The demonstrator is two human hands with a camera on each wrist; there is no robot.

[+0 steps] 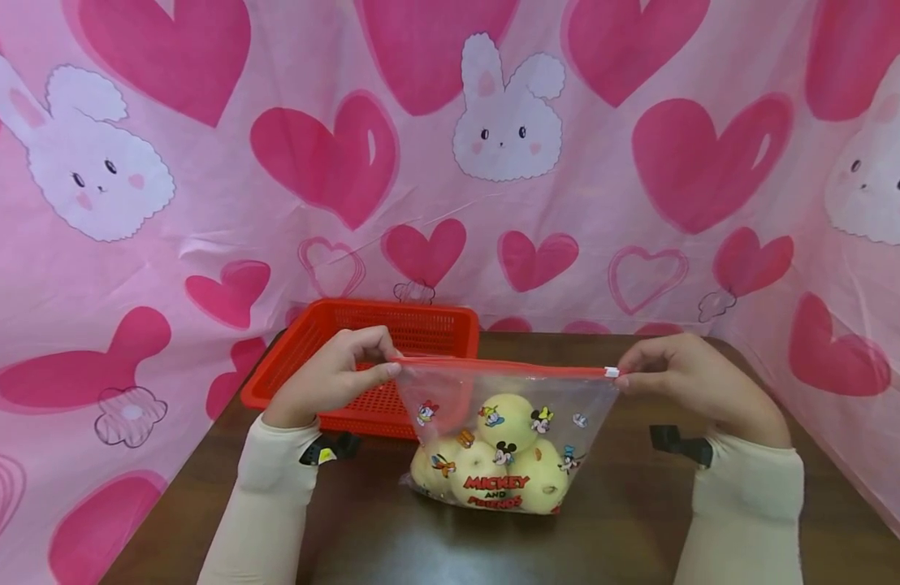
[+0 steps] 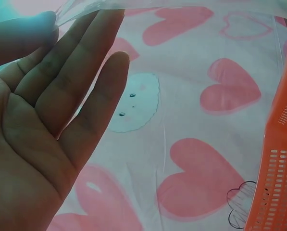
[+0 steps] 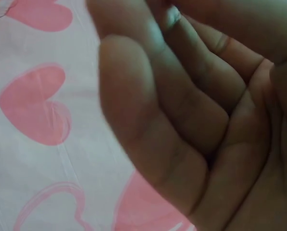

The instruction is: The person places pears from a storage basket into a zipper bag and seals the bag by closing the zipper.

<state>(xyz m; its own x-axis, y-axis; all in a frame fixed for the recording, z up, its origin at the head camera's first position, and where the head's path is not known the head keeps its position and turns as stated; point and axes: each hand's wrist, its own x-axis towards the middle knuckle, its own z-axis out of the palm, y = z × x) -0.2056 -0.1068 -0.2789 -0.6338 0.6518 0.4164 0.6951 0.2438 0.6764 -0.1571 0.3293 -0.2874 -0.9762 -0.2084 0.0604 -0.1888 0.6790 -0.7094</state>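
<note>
A clear zip bag (image 1: pixel 596 406) with a red top edge stands on the table, cartoon figures and red lettering printed on its front. Several pale yellow round fruits (image 1: pixel 507 422) are piled inside it; their exact kind is hard to tell. My left hand (image 1: pixel 333 375) pinches the bag's upper left corner between thumb and fingertips. At the opposite upper corner, beside the white zip slider (image 1: pixel 612 372), my right hand (image 1: pixel 702 386) pinches the bag's end. The top edge is stretched straight between both hands. In the right wrist view, the pinched corner is out of sight.
Behind the bag and to the left stands a red plastic basket (image 1: pixel 465 321) with slotted sides, partly covered by the left hand and the bag. The brown table (image 1: pixel 611 536) meets a pink cloth backdrop (image 1: pixel 596 195) with hearts and rabbits at the back and sides.
</note>
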